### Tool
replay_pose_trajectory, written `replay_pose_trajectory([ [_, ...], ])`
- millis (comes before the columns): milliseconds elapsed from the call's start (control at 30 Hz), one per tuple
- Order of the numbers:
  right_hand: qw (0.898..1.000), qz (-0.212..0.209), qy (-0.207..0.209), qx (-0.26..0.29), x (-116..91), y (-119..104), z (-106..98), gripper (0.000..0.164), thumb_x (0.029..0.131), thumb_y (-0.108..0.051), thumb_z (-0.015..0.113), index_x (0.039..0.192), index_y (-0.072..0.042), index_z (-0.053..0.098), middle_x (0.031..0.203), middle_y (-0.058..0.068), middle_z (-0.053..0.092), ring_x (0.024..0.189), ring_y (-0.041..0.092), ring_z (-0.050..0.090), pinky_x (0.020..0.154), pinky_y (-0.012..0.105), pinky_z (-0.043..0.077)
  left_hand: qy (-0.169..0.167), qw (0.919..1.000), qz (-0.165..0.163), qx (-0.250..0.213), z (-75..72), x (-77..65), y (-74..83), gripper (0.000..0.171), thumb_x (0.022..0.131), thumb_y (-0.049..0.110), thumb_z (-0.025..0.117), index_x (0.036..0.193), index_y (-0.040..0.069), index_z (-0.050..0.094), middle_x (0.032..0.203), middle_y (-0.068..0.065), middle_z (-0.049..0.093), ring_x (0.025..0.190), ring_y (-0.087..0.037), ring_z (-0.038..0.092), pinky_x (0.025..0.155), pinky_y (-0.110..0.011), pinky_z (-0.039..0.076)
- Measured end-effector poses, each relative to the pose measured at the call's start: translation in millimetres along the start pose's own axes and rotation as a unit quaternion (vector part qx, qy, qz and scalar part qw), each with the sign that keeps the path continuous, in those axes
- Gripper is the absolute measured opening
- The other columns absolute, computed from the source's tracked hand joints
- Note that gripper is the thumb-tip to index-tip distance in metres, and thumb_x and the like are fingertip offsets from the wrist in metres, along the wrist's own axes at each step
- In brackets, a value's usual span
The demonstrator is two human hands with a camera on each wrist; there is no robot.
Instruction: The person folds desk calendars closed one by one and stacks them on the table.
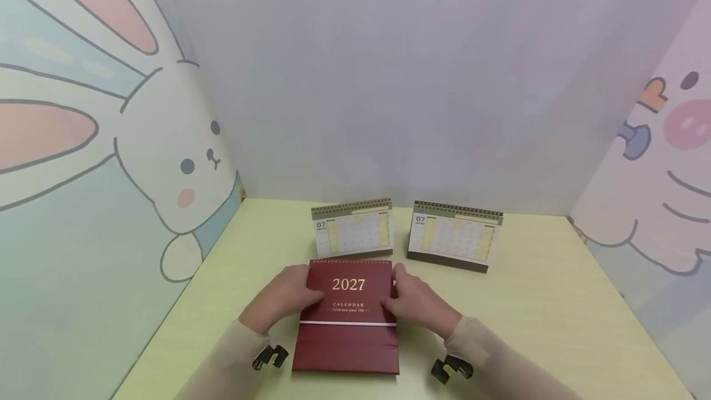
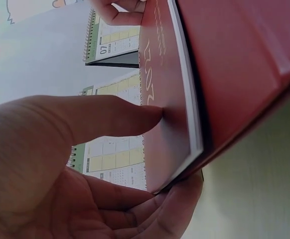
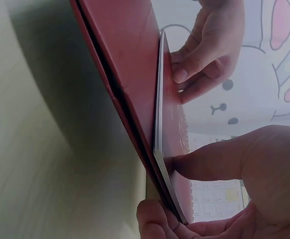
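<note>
A dark red 2027 desk calendar (image 1: 349, 341) with gold lettering and a spiral along its far edge is held between both hands. My left hand (image 1: 286, 296) grips its left edge, the thumb lying on the cover and the fingers curled beneath, as the left wrist view shows. On the opposite edge my right hand (image 1: 419, 301) pinches it the same way, thumb on top (image 3: 205, 162). A white band of page edges (image 2: 187, 84) shows between the cover and the red base. In the right wrist view the folded base (image 3: 117, 64) slants over the table.
Two calendars opened to 07 stand behind on the pale yellow table (image 1: 555, 313): a left one (image 1: 358, 230), close behind the red calendar, and a right one (image 1: 455, 236). Cartoon-printed panels (image 1: 166, 141) flank the table, with a plain pale backdrop (image 1: 400, 79) at the rear.
</note>
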State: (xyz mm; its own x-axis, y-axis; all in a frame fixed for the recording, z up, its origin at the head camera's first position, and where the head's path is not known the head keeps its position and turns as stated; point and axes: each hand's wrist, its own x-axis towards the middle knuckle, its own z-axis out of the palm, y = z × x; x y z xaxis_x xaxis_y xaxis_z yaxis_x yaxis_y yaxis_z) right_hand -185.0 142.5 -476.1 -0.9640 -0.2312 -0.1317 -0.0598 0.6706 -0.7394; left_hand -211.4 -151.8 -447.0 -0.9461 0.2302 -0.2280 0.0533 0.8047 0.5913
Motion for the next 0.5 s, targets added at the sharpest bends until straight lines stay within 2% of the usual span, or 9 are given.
replay_pose_trajectory([
  [233, 1.0, -0.007, -0.024, 0.007, 5, 0, 8, 0.045, 0.103, -0.015, 0.09, 0.131, -0.001, 0.057, 0.112, 0.013, 0.076, 0.094, 0.021, 0.069, 0.078, 0.039, 0.058, -0.002, 0.9999, -0.012, -0.006, 0.0, -0.8, -8.6, 0.045, 0.103, 0.019, 0.087, 0.14, -0.003, 0.074, 0.107, -0.008, 0.082, 0.089, -0.018, 0.074, 0.08, -0.04, 0.068],
  [500, 0.999, -0.016, -0.042, 0.008, 6, -2, 12, 0.046, 0.103, -0.014, 0.09, 0.13, -0.001, 0.055, 0.109, 0.013, 0.073, 0.093, 0.022, 0.067, 0.077, 0.039, 0.056, -0.006, 0.9997, -0.023, 0.006, 0.8, 0.3, -14.8, 0.048, 0.104, 0.02, 0.088, 0.142, -0.005, 0.072, 0.109, -0.009, 0.081, 0.091, -0.019, 0.073, 0.083, -0.041, 0.069],
])
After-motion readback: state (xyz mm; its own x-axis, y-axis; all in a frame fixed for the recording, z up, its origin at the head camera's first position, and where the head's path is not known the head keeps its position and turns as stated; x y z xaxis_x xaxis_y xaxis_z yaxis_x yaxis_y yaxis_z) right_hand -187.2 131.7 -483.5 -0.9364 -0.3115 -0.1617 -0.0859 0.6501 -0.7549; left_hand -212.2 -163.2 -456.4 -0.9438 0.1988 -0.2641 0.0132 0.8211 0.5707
